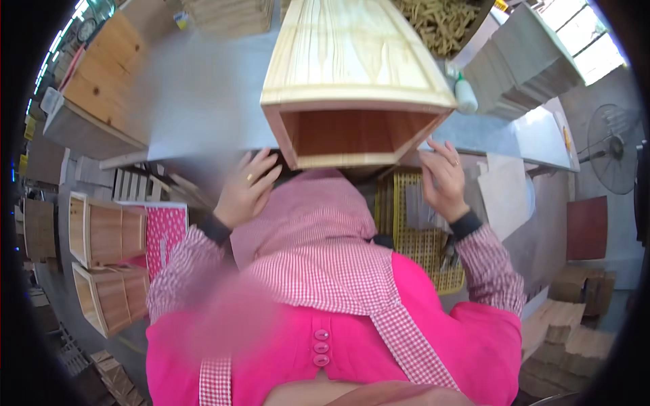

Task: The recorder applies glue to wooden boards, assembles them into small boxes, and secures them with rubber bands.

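Observation:
A pale wooden box (pixel 359 61) lies on the grey worktable (pixel 250 128), its open end toward me and jutting a little over the near edge. Inside, the box is reddish and shadowed. My left hand (pixel 248 189) is at the table edge, left of the box's open end, with its fingers apart and nothing in them. On the other side, my right hand (pixel 443 177) is raised beside the box's lower right corner, fingers stretched and loosely spread. No thing shows in it. Whether its fingertips touch the table edge, I cannot tell.
A white bottle (pixel 466 95) and stacked boards (pixel 521 61) stand right of the box. Behind are small wood pieces (pixel 440 24) in a container. A yellow crate (pixel 406 210) sits below the table. Two wooden boxes (pixel 108 230) are at left, a fan (pixel 613 145) at right. Blurs hide parts.

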A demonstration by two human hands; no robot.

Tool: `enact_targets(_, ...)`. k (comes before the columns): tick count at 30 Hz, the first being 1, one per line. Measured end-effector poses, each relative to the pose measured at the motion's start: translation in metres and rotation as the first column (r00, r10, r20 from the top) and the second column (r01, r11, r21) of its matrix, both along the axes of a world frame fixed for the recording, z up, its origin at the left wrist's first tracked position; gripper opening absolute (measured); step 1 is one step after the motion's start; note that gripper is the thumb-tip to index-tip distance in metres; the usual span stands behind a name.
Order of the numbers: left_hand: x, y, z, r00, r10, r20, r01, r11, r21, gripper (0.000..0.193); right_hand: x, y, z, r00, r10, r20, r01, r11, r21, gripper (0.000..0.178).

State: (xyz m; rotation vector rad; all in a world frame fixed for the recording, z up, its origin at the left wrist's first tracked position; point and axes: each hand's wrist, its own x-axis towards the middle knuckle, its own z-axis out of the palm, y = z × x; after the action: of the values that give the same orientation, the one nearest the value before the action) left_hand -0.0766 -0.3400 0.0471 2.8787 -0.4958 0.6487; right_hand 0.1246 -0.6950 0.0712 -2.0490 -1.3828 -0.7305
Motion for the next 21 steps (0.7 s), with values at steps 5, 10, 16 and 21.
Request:
enact_targets(5,0.038,0.054,0.026,0.926,0.317,-0.205,-0.374,0.685,-0.625,0.033,0.055,0.016,0.075,0.961,-0.136,-0.240,0.200,0.943,0.265,0.014)
enact_targets(10,0.192,0.085,0.100,0.869,0.084,-0.487,-0.487,-0.028,-0.873,0.047,0.171,0.084,0.107,0.863,0.002,-0.506,0.101,0.979,0.175,0.035)
enact_targets(16,0.264,0.061,0.119,0.839,-0.203,-0.505,-0.528,-0.076,-0.846,0.046,0.204,0.138,0.096,0.845,0.013,-0.534,-0.068,0.994,-0.084,0.045)
enact_targets(21,0.257,0.054,0.124,0.741,0.034,-0.671,-0.671,0.076,-0.738,0.048,0.207,0.145,0.096,0.817,0.047,-0.575,-0.060,0.998,-0.004,0.045)
